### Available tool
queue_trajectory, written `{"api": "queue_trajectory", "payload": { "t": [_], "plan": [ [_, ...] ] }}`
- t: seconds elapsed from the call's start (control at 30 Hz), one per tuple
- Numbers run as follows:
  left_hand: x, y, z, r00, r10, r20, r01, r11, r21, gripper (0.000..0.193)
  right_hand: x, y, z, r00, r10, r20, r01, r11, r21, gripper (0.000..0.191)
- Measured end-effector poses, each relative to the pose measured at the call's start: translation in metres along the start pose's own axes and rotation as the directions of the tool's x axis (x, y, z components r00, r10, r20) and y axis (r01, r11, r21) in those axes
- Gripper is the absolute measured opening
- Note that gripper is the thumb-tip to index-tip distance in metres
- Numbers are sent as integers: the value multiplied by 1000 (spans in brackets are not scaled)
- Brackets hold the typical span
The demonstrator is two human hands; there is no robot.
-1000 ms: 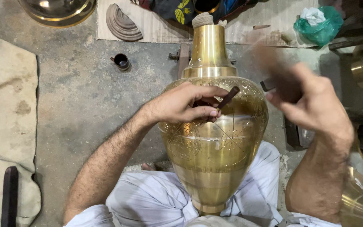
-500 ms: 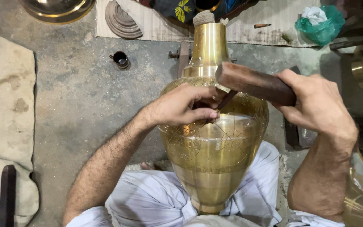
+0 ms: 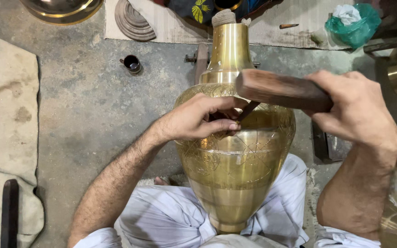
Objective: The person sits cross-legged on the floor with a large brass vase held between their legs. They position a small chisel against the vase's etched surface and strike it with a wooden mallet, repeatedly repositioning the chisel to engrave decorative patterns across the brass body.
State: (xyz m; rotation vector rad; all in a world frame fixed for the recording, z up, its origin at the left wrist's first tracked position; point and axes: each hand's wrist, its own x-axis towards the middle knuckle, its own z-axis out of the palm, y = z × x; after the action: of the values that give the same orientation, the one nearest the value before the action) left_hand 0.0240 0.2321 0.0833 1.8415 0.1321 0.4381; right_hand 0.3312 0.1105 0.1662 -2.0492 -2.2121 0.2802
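Brass vase (image 3: 235,174) is lying across the person's lap, neck pointing away. Right hand (image 3: 357,112) is gripping the wooden mallet (image 3: 281,89), its head now sitting slightly lower and nearer the chisel (image 3: 248,110) than half a second ago. Left hand (image 3: 201,120) is pinching the chisel against the vase; fingers are hiding its tip.

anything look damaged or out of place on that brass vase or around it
Nothing stands out. The brass vase lies across the person's lap, unbroken, its engraved lines showing no dents. The left hand holds a thin tool to it; the right hand grips a wooden block above.
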Motion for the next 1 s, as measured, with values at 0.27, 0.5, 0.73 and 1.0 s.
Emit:
{"api": "queue_trajectory", "payload": {
  "t": [0.27,0.5,0.73,1.0],
  "plan": [
    [-2,2,1,999,46,-5,-46,997,68,51,3,2,9,984,-81,-158,128,940,316,28],
    [-4,0,2,1000,5,-16,-5,1000,-11,47,0,-12,1,961,72,-268,89,835,543,33],
    [-5,-3,2,996,-92,0,92,990,-109,49,1,-7,-8,986,10,-164,42,949,311,38],
    [-7,-8,6,1000,-3,23,3,1000,26,38,5,-14,-11,991,108,-80,-83,961,263,49]
  ]
}}
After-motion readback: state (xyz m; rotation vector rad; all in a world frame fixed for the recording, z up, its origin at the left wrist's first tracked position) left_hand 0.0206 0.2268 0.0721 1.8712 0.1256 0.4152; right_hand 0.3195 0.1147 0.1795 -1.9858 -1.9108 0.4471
